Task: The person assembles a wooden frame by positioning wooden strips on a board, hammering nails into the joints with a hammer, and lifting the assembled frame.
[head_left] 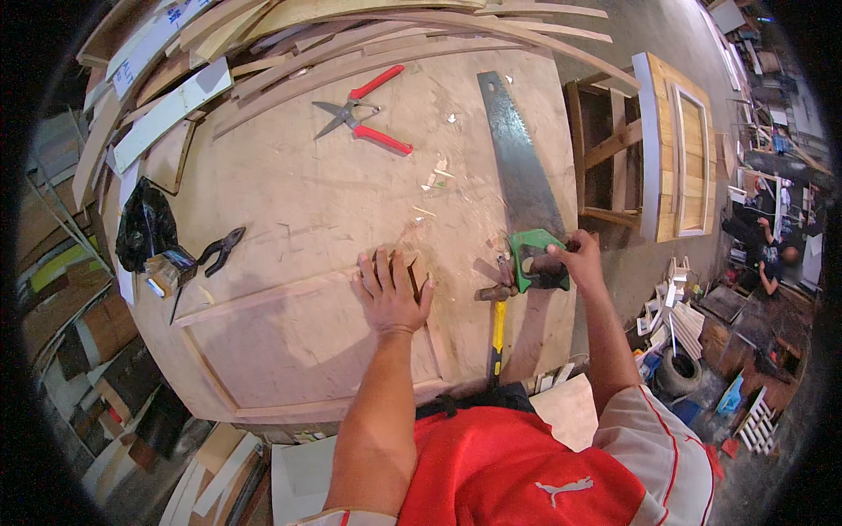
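Note:
My left hand (pixel 392 298) lies with its fingers spread on the upper right corner of a flat wooden frame (pixel 254 300). My right hand (pixel 579 259) is closed on the green handle (pixel 533 238) of a handsaw, whose dark blade (pixel 524 158) points away from me across the tabletop. Just left of the saw handle lies a hammer (pixel 498 333) with a yellow handle, its head partly against the saw's shadow. Farther off, red-handled snips (pixel 355 112) lie with their jaws apart. Dark pliers (pixel 224 252) rest at the left.
Long wood strips (pixel 377 44) are piled along the table's far edge. A black plastic bag (pixel 147 223) and a small box (pixel 165 273) sit at the left edge. Right of the table stands a wooden cabinet (pixel 671 149). A person (pixel 769 254) is at the far right.

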{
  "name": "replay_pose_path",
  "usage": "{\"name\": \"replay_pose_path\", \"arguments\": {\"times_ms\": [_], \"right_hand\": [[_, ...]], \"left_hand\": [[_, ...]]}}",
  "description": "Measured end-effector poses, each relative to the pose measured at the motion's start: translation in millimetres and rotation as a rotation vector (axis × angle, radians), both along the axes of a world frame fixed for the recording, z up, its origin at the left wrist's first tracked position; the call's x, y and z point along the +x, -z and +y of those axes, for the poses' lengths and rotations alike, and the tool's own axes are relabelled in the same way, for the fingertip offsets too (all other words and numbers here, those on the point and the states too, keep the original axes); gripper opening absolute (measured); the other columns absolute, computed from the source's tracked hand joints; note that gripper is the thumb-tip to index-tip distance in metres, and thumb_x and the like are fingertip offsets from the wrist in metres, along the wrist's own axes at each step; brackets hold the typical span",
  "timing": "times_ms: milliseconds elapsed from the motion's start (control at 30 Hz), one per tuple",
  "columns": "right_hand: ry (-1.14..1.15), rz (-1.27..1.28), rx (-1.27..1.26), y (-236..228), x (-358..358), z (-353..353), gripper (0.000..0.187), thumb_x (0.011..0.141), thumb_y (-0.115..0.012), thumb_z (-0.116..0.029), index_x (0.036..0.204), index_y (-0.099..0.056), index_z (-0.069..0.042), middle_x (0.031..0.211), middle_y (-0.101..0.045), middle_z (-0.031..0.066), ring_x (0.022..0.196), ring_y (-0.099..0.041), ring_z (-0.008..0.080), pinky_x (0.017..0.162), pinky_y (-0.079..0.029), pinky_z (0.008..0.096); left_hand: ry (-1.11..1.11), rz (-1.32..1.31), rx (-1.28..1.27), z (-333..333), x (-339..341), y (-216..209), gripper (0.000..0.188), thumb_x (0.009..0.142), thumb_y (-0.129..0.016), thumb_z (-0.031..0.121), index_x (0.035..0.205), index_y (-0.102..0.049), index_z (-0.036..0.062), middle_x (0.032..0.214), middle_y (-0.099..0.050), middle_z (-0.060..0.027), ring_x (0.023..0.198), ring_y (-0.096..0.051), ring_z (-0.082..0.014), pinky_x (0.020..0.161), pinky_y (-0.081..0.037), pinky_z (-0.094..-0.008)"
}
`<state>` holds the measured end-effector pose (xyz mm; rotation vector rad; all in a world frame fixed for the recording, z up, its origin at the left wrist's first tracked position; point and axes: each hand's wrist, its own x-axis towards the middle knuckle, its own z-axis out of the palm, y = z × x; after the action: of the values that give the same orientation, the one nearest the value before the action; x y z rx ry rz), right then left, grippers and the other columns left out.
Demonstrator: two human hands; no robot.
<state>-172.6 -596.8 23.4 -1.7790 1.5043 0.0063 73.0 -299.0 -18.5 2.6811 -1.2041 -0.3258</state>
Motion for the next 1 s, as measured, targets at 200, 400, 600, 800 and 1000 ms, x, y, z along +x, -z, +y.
{"name": "replay_pose_path", "arguments": {"times_ms": [200, 400, 600, 800, 1000], "right_hand": [[0.137, -0.415, 0.035, -33.3, 29.5, -9.0, 0.036, 0.086, -0.081, -0.006, 0.109, -0.054, -0.004, 0.098, -0.063, 0.0035, 0.089, -0.060, 0.0157, 0.081, -0.052, 0.0325], [-0.396, -0.347, -0.724, -82.9, 161.1, -77.0, 0.036, 0.083, -0.085, -0.010, 0.105, -0.057, -0.005, 0.090, -0.064, 0.0154, 0.083, -0.065, 0.0309, 0.076, -0.052, 0.0379], [-0.616, -0.346, -0.940, -128.9, 330.0, -140.4, 0.048, 0.085, -0.082, -0.043, 0.113, -0.068, -0.007, 0.100, -0.074, 0.0165, 0.096, -0.072, 0.0396, 0.080, -0.056, 0.0488], [-0.389, -0.719, -0.259, -119.6, 428.1, -167.5, 0.029, 0.087, -0.077, -0.012, 0.113, -0.069, -0.002, 0.085, -0.067, 0.0071, 0.072, -0.062, 0.0166, 0.062, -0.048, 0.0323], [0.296, -0.917, 0.166, -37.7, 497.8, -220.2, 0.007, 0.094, -0.066, -0.010, 0.094, -0.067, -0.003, 0.076, -0.062, 0.0087, 0.068, -0.062, 0.0232, 0.059, -0.051, 0.0414]], "left_hand": [[-0.029, -0.031, -0.019, -2.2, -0.5, -2.4, 0.086, 0.089, -0.063, 0.062, 0.154, -0.044, 0.0090, 0.166, -0.032, -0.0180, 0.156, -0.016, -0.0469, 0.120, -0.015, -0.0706], [-0.034, 0.055, 0.050, -1.5, -0.3, -7.1, 0.084, 0.090, -0.061, 0.063, 0.153, -0.047, 0.0087, 0.164, -0.035, -0.0171, 0.156, -0.016, -0.0458, 0.120, -0.016, -0.0707], [-0.049, 0.050, 0.053, -1.7, 1.2, -1.9, 0.081, 0.090, -0.057, 0.066, 0.153, -0.051, 0.0141, 0.164, -0.037, -0.0154, 0.156, -0.019, -0.0459, 0.121, -0.017, -0.0686], [-0.057, 0.010, -0.082, -2.9, 2.0, -5.1, 0.074, 0.090, -0.063, 0.061, 0.145, -0.055, 0.0113, 0.159, -0.041, -0.0166, 0.152, -0.027, -0.0464, 0.116, -0.025, -0.0693], [-0.058, -0.011, -0.105, 1.2, 1.1, -1.1, 0.071, 0.092, -0.062, 0.061, 0.143, -0.058, 0.0127, 0.159, -0.042, -0.0146, 0.153, -0.027, -0.0441, 0.116, -0.026, -0.0691]]}}
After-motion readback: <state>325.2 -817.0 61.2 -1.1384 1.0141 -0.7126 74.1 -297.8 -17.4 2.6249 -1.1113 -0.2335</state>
